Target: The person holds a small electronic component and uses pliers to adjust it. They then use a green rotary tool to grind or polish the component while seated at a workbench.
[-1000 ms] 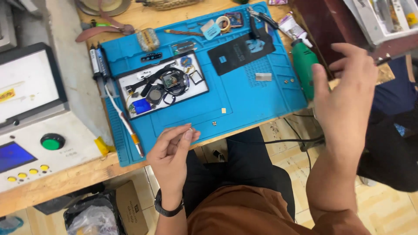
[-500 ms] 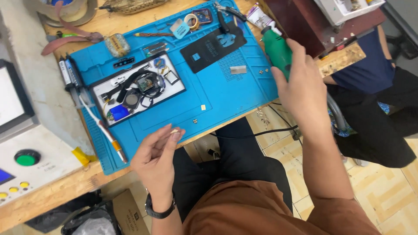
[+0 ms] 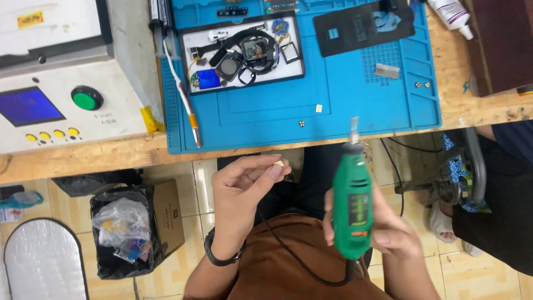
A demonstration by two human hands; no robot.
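- Far left on the tabletop (image 3: pixel 83 158): white machine (image 3: pixel 66 105) w/ blue screen, green round button, row of yellow buttons.
- Below it on the floor: black bin bag (image 3: pixel 125 230) stuffed w/ clear plastic scraps, cardboard box just beside it.
- Blue work mat (image 3: pixel 311 119) covers the middle of the tabletop; a pen-like tool w/ white cable (image 3: pixel 186 108) lies along its left edge.
- On the mat, upper left: white tray (image 3: pixel 241 53) w/ small watch parts, a blue piece, black strap bits.
- Your left hand (image 3: pixel 244 191) sits below the tabletop edge, over your lap; thumb & forefinger pinch a tiny pale part (image 3: pixel 280 164), other fingers curled in. Black wristband on that wrist.
- Your right hand (image 3: pixel 383 228) is wrapped tight round a green rotary tool (image 3: pixel 351 208), held upright over your lap, just right of the left hand; its thin bit points up at the mat's near edge. Black cord runs from the tool's base down across your brown shirt.
- Mat's right part: black pad (image 3: pixel 361 25), small metal plate (image 3: pixel 386 70), two little screws.
- Far right: another person's leg & sandalled foot (image 3: pixel 444 219) under the tabletop.
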